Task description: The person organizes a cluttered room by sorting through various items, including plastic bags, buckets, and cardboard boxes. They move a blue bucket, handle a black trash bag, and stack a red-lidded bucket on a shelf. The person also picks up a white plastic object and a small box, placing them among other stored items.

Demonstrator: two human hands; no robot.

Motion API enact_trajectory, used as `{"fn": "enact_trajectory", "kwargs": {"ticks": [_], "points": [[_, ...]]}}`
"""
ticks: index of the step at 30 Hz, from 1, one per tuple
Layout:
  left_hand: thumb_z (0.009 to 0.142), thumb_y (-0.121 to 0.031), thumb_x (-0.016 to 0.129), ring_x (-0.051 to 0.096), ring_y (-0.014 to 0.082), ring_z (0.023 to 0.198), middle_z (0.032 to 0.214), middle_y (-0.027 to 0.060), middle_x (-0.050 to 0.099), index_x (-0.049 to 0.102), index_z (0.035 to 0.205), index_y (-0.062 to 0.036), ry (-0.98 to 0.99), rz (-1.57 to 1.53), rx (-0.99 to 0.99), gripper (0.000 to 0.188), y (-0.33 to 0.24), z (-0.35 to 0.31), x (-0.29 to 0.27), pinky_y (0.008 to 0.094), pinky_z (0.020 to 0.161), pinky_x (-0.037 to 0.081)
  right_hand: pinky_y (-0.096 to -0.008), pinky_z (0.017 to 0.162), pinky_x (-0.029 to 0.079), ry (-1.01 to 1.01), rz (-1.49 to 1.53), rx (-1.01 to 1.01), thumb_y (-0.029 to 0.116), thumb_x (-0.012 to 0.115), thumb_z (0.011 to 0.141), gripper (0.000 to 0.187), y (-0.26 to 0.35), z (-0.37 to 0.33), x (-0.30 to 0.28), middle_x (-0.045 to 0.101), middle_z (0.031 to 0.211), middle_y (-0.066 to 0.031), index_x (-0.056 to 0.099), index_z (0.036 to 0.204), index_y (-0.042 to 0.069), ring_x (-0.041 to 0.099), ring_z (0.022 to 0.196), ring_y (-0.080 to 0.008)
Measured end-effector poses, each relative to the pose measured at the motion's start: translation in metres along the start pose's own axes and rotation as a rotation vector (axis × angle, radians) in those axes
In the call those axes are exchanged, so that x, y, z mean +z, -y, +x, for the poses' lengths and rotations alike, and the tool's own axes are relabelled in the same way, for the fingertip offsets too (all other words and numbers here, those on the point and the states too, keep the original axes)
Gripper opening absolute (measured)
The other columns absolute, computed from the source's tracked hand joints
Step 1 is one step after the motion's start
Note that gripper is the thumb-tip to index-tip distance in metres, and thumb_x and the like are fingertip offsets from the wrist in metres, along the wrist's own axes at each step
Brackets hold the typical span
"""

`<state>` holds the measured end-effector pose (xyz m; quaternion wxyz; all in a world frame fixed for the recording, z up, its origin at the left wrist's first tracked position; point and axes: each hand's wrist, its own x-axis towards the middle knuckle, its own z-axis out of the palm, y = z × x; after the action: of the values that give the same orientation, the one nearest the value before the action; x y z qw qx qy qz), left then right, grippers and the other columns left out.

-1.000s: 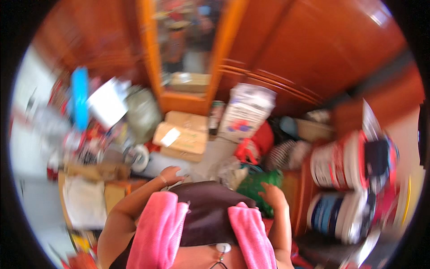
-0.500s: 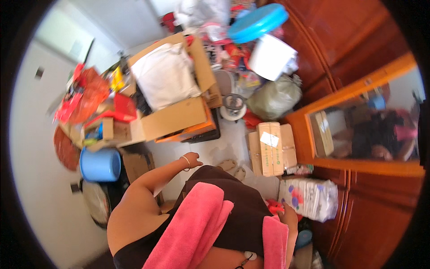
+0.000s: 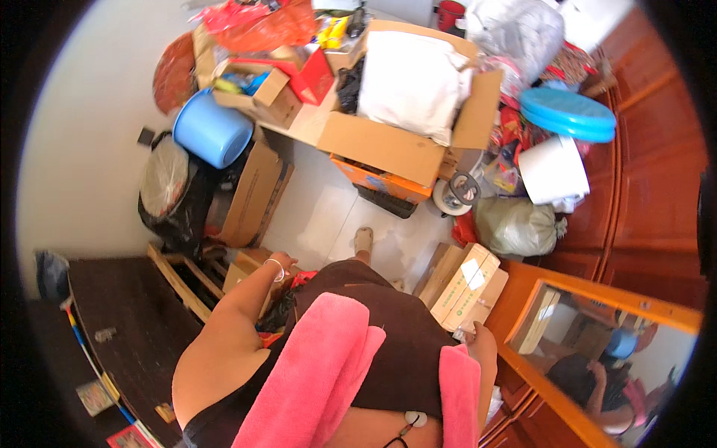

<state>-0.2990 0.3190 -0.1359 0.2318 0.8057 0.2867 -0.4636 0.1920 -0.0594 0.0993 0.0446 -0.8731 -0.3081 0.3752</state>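
My left hand [image 3: 282, 263], with a light bracelet on its wrist, hangs beside my dark skirt with its fingers loosely apart. It holds nothing, and below it lie a small open carton and red and black bags [image 3: 284, 308]. On the other side my right hand [image 3: 482, 342] hangs low near the end of a taped brown carton [image 3: 467, 291]. Its fingers look apart and nothing shows in them; touching the carton or not, I cannot tell. A pink towel [image 3: 314, 366] drapes down my front in two ends.
Ahead stands a large open carton [image 3: 388, 153] with white cloth [image 3: 411, 82]. A blue bucket [image 3: 213, 128] and a bagged bundle are at left, beside dark furniture [image 3: 127, 328]. On the right are a tied sack [image 3: 515, 225], a white bucket [image 3: 554, 170], and a mirrored wooden door [image 3: 545, 299].
My view has turned to the left, so the cartons and buckets sit farther right. Dark furniture has come into view at lower left. A sandalled foot shows ahead. Both hands stay empty.
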Motion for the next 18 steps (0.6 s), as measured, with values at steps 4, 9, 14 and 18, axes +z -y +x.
{"fn": "enact_trajectory", "kwargs": {"ticks": [4,9,14,18], "points": [[0.078,-0.024,0.060,0.061,0.0215,0.082,0.103,0.0091,0.061,0.058,0.109,-0.0101,-0.127,-0.530,-0.114,0.034,0.000,0.010,0.050,0.0328,0.072,0.048,-0.0410,0.082,0.044,0.072,-0.111,-0.178,0.019,0.062,0.077,0.045,0.058,0.038,-0.012,0.058,0.102,-0.0227,0.050,0.117,0.000,0.055,0.096,-0.0358],[0.082,-0.032,0.058,0.062,0.0212,0.065,0.082,0.0143,0.063,0.062,0.095,0.0005,-0.239,-1.353,-0.387,0.035,-0.033,0.009,0.027,0.0341,0.059,0.049,-0.0398,0.083,0.044,0.191,-0.201,-0.309,0.019,0.060,0.080,0.044,0.117,0.084,-0.021,0.058,0.105,-0.0215,0.049,0.118,0.001,0.054,0.099,-0.0354],[0.080,-0.033,0.058,0.060,0.0241,0.056,0.080,0.0150,0.064,0.064,0.088,0.0004,-0.390,-1.507,-0.470,0.034,-0.003,0.010,0.061,0.0345,0.055,0.049,-0.0398,0.083,0.044,0.225,-0.286,-0.340,0.019,0.060,0.080,0.044,0.176,0.119,-0.029,0.058,0.105,-0.0206,0.050,0.118,0.001,0.055,0.099,-0.0341],[0.079,-0.033,0.056,0.057,0.0204,0.049,0.075,0.0128,0.064,0.064,0.085,0.0009,-0.455,-1.715,-0.555,0.036,0.017,-0.012,0.080,0.0324,0.046,0.045,-0.0395,0.082,0.045,0.324,-0.352,-0.402,0.019,0.062,0.078,0.046,0.186,0.158,-0.026,0.059,0.104,-0.0199,0.049,0.119,0.003,0.056,0.097,-0.0336]]}}
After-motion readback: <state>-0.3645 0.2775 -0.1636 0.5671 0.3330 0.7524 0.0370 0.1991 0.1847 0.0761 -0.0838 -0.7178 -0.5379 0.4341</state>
